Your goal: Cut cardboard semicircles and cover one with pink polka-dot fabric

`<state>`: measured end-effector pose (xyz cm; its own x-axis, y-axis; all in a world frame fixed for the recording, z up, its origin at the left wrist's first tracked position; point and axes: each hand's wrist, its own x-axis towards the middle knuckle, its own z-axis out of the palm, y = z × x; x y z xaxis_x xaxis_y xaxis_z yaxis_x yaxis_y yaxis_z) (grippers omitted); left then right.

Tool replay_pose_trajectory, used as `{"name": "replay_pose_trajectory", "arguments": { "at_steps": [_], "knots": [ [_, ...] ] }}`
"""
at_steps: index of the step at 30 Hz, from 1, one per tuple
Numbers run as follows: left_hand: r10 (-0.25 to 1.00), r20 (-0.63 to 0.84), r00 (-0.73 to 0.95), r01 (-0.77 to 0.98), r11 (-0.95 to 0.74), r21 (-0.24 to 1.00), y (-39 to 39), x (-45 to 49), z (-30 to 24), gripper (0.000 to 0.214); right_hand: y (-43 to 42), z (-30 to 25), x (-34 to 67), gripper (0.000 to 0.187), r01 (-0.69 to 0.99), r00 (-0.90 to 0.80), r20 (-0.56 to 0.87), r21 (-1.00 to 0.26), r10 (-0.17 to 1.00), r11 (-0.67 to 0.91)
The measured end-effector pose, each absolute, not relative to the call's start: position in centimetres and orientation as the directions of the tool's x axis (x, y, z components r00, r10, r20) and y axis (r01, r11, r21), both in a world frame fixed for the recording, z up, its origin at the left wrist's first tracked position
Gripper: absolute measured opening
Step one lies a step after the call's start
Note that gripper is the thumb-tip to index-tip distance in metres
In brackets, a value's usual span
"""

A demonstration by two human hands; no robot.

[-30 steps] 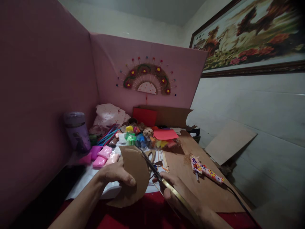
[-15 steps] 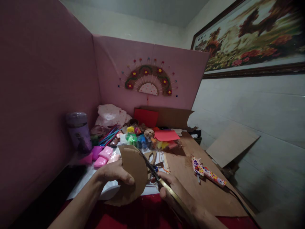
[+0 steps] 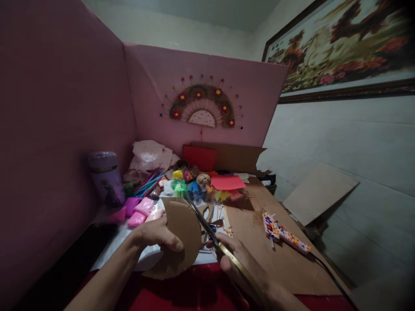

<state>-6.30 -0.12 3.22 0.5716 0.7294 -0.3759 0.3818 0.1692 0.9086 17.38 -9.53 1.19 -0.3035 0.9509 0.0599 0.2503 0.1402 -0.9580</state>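
Wall painting (image 3: 340, 49) cropped, cardboard (image 3: 186, 224) partly hides left hand (image 3: 158, 233).

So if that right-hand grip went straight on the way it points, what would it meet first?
Likely the cardboard piece in the left-hand grip: the scissors in the right-hand grip point that way, their blades along its upper right edge, though depth is unclear.

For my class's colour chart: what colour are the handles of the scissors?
The scissor handles are gold-coloured, showing best in the head view, the only one.
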Motion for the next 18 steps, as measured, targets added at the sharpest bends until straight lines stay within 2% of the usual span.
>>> {"name": "replay_pose_trajectory", "arguments": {
  "at_steps": [5, 9, 18],
  "knots": [
    [0.745, -0.332, 0.579, 0.323, 0.165, 0.932, -0.3, -6.1, 3.2, 0.025, -9.7, 2.6, 17.3, 0.054, 0.321, -0.326, 0.075, -0.929, 0.942, 0.184],
    [0.736, -0.353, 0.577, 0.335, 0.181, 0.925, -0.4, -6.1, 3.2, 0.026, -9.7, 3.1, 17.1, 0.060, 0.345, -0.345, 0.101, -0.911, 0.933, 0.226],
    [0.700, -0.358, 0.618, 0.361, 0.151, 0.920, -0.3, -6.1, 3.5, 0.032, -9.8, 2.8, 16.7, 0.047, 0.309, -0.316, 0.042, -0.940, 0.948, 0.144]
  ]
}}
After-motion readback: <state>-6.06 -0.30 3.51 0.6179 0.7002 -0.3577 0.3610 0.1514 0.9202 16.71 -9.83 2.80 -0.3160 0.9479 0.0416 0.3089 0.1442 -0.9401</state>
